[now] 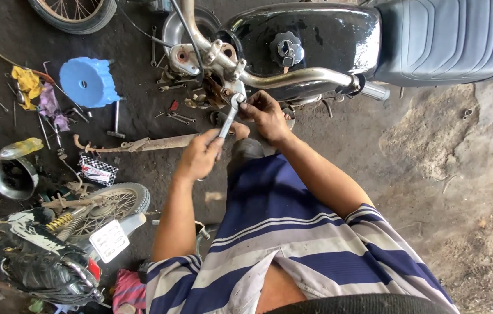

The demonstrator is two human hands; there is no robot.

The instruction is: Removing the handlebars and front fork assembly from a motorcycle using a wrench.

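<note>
- Motorcycle [316, 40] fills the top of view: black fuel tank, ribbed seat, chrome handlebar. Front end and seat both run off frame, so I only see the middle section.
- Ground [433, 174] is oily dirt, dry cracked patch on the right.
- My striped shirt [293, 244] covers the lower centre and hides whatever lies under me.
- Small bike [43, 256] lower left, lying on its side, partly cut off by the edge; its spoked wheel [112, 203] shows, the rest is a dark tangle that's hard to read.
- Another wheel [75, 11] top left, only the lower arc visible.
- Blue stool [86, 81] tipped over on the ground, left of the handlebar.
- Long rusty bar [142, 143] lies flat just left of my left hand.
- Loose hand tools [54, 125] and rags scattered near the stool, too small to identify each one.
- Left hand [200, 156] fist closed around the lower handle of the wrench [230, 116].
- Right hand [265, 113] fingers pinched at the wrench head, right at the fitting below the handlebar clamp.
- Wrench sits tilted, head up at the steering area, handle down toward me. The fastener itself is hidden behind the wrench head and my fingers, can't tell its type.
</note>
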